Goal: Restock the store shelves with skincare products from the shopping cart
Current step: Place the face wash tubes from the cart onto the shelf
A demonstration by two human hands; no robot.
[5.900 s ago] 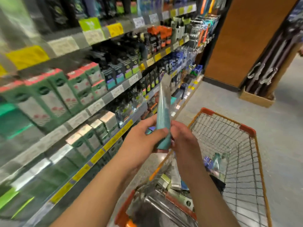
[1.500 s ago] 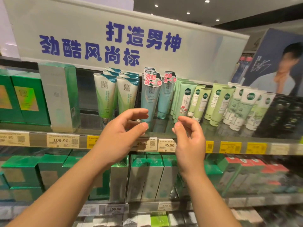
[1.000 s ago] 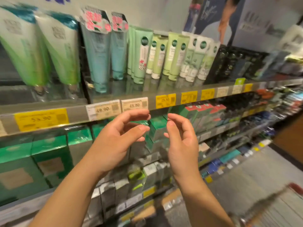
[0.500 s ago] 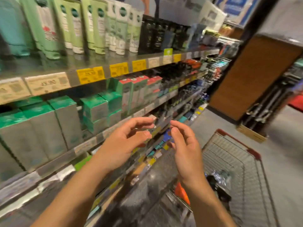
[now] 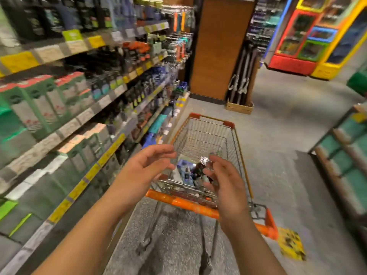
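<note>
The wire shopping cart (image 5: 234, 139) with orange trim stands in the aisle straight ahead, its orange handle (image 5: 178, 202) just below my hands. Several skincare products (image 5: 188, 172) lie in the near end of its basket, partly hidden by my fingers. My left hand (image 5: 148, 168) hovers above the cart's near left corner, fingers loosely curved, holding nothing. My right hand (image 5: 223, 180) hovers over the near right part of the basket, fingers relaxed and empty. The store shelves (image 5: 65, 124) run along my left, filled with green boxes (image 5: 37, 104) and dark bottles.
A brown pillar (image 5: 216, 46) stands at the aisle's far end with a cardboard box (image 5: 239, 108) of long items beside it. A low display (image 5: 345, 155) with teal boxes is on the right. A colourful fixture (image 5: 309, 36) sits far right. Grey floor surrounds the cart.
The view has swung from the top shelf of tubes down and right to the cart. Both empty hands have come down from the shelf to just above the cart's near end.
</note>
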